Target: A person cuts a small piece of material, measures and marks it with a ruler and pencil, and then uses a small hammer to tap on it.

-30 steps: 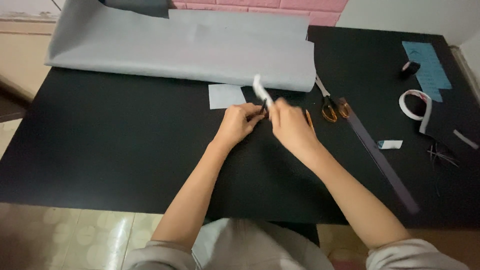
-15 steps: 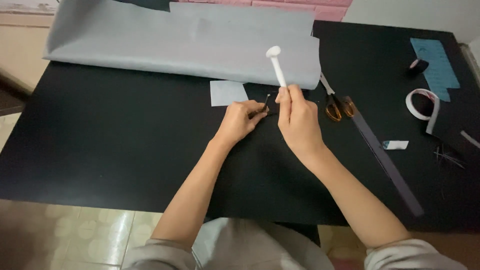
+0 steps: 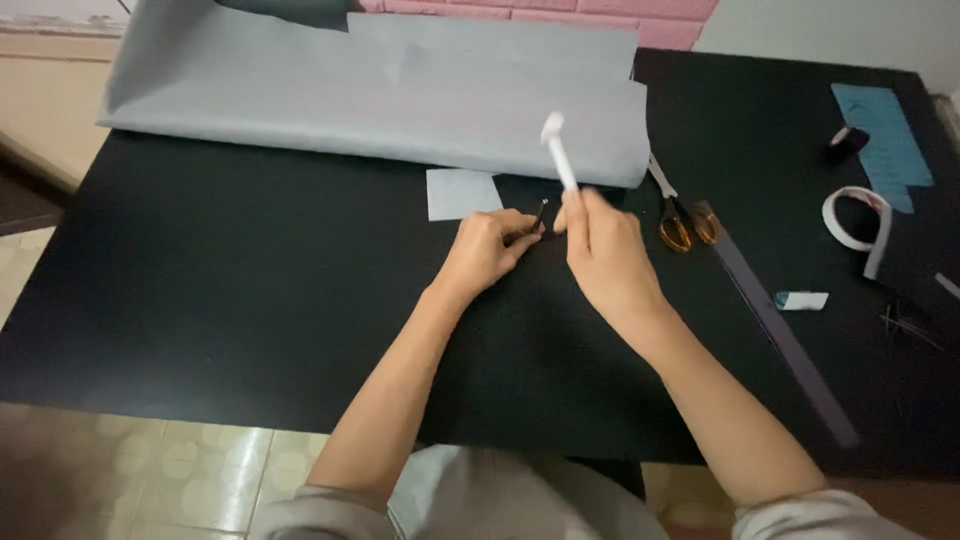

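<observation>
My right hand (image 3: 598, 250) grips a slim white stick-shaped tool (image 3: 558, 150), its capped end pointing up and away over the grey sheet. My left hand (image 3: 484, 247) pinches a small thin dark piece (image 3: 540, 213) between thumb and fingers, just left of the right hand. Both hands hover over the black table top (image 3: 250, 290) near its middle. A small light grey paper rectangle (image 3: 460, 192) lies just beyond my left hand.
A large folded grey sheet (image 3: 380, 95) covers the far side. Orange-handled scissors (image 3: 672, 215) and a long dark ruler (image 3: 780, 330) lie right of my hands. Further right are a white tape loop (image 3: 850, 215), a blue paper shape (image 3: 885, 140) and a small dark roll (image 3: 848, 138).
My right hand has lifted the white tool from low near the table to upright, then tilted it slightly. The left hand has stayed in place.
</observation>
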